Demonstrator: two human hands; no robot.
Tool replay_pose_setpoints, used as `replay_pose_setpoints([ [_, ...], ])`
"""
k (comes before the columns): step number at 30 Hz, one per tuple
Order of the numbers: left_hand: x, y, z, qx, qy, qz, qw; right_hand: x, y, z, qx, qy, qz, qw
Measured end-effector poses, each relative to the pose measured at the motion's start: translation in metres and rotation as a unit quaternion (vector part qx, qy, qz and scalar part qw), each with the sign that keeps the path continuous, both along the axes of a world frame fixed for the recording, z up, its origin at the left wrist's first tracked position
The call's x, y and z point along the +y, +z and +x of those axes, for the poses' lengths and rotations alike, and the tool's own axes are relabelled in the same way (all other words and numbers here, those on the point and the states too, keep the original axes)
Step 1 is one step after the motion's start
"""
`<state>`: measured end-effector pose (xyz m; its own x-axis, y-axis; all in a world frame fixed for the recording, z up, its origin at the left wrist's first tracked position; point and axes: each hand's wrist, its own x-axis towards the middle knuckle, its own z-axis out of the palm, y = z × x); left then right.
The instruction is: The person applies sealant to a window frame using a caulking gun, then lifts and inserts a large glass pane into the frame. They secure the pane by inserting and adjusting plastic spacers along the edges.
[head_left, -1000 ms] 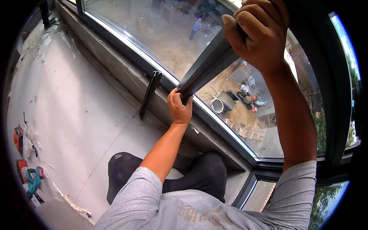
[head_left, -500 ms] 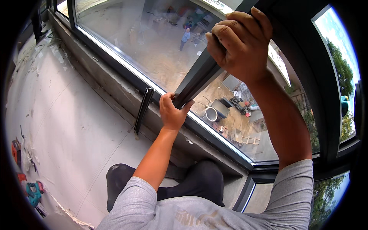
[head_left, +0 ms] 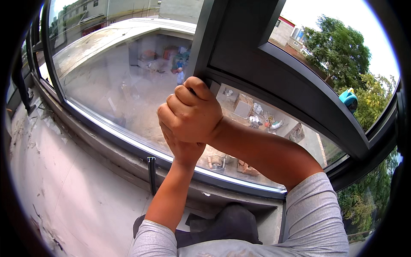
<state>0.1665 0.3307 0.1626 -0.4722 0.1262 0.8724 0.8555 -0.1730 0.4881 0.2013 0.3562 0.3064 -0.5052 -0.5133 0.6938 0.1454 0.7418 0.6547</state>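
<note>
In front of me a dark window mullion (head_left: 202, 38) runs down behind my hands. My right hand (head_left: 192, 112) is closed in a fist around it, knuckles toward me. Just below and partly behind it, my left hand (head_left: 182, 145) is held against the same lower stretch. Most of its fingers are hidden by the right fist, but the part that shows is curled. The two hands touch. Left of my left forearm, a short black profile strip (head_left: 152, 173) leans upright against the sill (head_left: 124, 150).
Large glass panes look down on a yard with rubble, bricks (head_left: 247, 168) and people. A wide dark crossbar (head_left: 265, 103) spans the right. A small teal and yellow tool (head_left: 349, 100) sits at the right frame. Pale floor (head_left: 55, 188) lies left; someone's leg (head_left: 21, 81) is far left.
My right hand has come down the mullion until it meets the left hand. The view has tilted up, showing more of the outside and the crossbar.
</note>
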Motion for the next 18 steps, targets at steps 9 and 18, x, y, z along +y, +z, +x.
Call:
replay_pose_setpoints([
  [9,-0.006,0.048,0.007,0.068,0.321,-0.038,0.944,-0.046,0.021,0.05,-0.029,0.115,-0.09,0.989],
  [18,-0.017,0.013,0.001,0.042,-0.012,-0.028,0.999,0.012,0.019,0.013,-0.055,0.062,0.024,0.996],
])
